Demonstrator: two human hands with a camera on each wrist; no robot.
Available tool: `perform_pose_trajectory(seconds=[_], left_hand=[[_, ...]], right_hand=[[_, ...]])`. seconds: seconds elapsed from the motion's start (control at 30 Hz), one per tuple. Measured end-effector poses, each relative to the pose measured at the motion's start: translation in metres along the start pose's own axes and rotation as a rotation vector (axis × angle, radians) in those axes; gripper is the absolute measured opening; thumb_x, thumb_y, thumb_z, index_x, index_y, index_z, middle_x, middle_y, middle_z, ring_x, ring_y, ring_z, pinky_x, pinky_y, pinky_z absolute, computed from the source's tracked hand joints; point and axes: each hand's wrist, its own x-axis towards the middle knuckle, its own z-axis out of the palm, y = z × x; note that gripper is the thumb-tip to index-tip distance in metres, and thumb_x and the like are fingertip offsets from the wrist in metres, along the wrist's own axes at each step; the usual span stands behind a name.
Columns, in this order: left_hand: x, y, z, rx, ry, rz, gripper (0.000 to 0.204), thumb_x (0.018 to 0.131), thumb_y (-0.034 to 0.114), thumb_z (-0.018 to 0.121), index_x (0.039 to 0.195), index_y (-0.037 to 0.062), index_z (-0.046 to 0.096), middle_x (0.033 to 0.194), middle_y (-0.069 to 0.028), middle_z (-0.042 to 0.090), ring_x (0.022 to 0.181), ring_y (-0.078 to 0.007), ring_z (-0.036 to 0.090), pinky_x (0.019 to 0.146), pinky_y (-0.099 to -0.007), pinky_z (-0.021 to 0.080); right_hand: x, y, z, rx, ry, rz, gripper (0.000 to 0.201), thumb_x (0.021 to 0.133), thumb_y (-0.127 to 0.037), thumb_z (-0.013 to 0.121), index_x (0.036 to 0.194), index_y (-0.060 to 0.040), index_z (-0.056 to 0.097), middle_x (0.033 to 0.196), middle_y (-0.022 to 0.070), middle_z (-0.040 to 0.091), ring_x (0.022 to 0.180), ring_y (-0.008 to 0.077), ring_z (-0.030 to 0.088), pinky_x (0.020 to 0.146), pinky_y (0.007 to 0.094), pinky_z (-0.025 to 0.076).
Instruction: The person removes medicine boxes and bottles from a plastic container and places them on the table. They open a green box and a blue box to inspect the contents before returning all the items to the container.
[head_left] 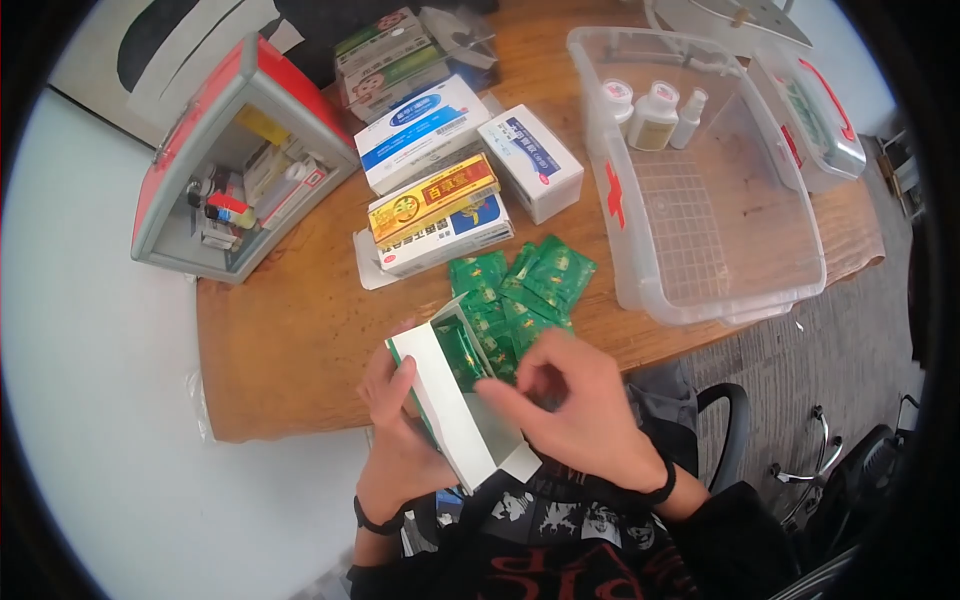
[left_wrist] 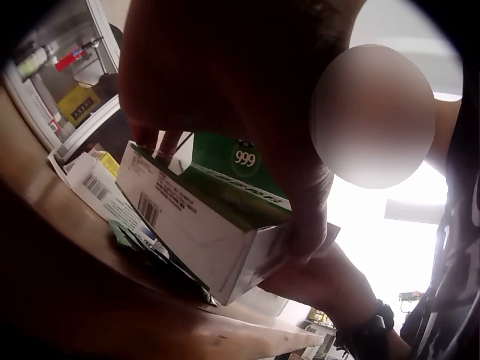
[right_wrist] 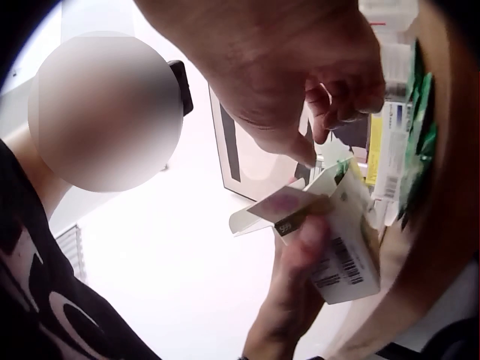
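An open white and green box (head_left: 445, 400), (left_wrist: 199, 225), (right_wrist: 341, 247) is tilted in the left hand (head_left: 400, 445), (left_wrist: 225, 82), (right_wrist: 289, 285), whose thumb and fingers grip its sides. Green sachets (head_left: 458, 355) lie inside it. Above the box's opening is the right hand (head_left: 580, 405), (right_wrist: 277, 67), its fingers curled and its thumb at the opening; whether it pinches anything is unclear. Several green sachets (head_left: 540, 285), (right_wrist: 420, 150) lie in a pile on the table just beyond the box.
Medicine boxes (head_left: 425, 130) stand behind the sachets on the wooden table (head_left: 290, 370). A red-edged cabinet (head_left: 250, 150) is at the left. At the right, a clear plastic bin (head_left: 720, 290) holds white bottles (head_left: 652, 115), with a lidded case (head_left: 815, 120) beyond.
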Motion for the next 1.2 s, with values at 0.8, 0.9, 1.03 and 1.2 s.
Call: perform_pose_trajectory(seconds=[0.8, 0.9, 1.03, 1.2], left_hand=[[-0.019, -0.012, -0.009, -0.125, -0.102, -0.14, 0.16, 0.054, 0.05, 0.112, 0.17, 0.0132, 0.009, 0.166, -0.0269, 0.032, 0.15, -0.0414, 0.045, 0.121, -0.0558, 0.039], [-0.014, -0.003, -0.007, -0.101, -0.078, -0.099, 0.151, 0.055, 0.042, 0.112, 0.169, 0.0147, 0.017, 0.164, -0.0284, 0.035, 0.148, -0.0445, 0.046, 0.119, -0.0547, 0.038], [-0.001, 0.003, -0.007, 0.021, -0.046, -0.012, 0.143, 0.06, 0.036, 0.109, 0.169, 0.0156, 0.019, 0.163, -0.0308, 0.04, 0.149, -0.0466, 0.046, 0.119, -0.0541, 0.034], [0.008, 0.014, -0.005, 0.096, -0.008, 0.013, 0.134, 0.066, 0.031, 0.106, 0.168, 0.0149, 0.02, 0.162, -0.0338, 0.041, 0.149, -0.0469, 0.047, 0.119, -0.0545, 0.033]], right_hand=[[-0.037, 0.017, -0.04, -0.142, 0.391, -0.287, 0.029, 0.088, 0.009, 0.085, 0.114, 0.0017, 0.078, 0.102, 0.0141, 0.08, 0.081, 0.0217, 0.079, 0.074, 0.0299, 0.063], [-0.028, -0.014, -0.036, 0.217, 0.161, 0.101, 0.022, 0.093, 0.003, 0.085, 0.114, 0.0021, 0.079, 0.096, 0.0089, 0.079, 0.082, 0.0125, 0.078, 0.073, 0.0278, 0.062], [-0.025, -0.016, -0.025, 0.238, 0.003, 0.236, 0.019, 0.096, -0.004, 0.084, 0.113, 0.0007, 0.077, 0.09, 0.0096, 0.078, 0.08, 0.0139, 0.079, 0.069, 0.0279, 0.063], [-0.024, -0.014, -0.004, 0.205, -0.036, 0.196, 0.014, 0.094, -0.005, 0.085, 0.098, -0.0014, 0.072, 0.085, 0.0094, 0.075, 0.071, 0.0149, 0.075, 0.064, 0.0301, 0.061]])
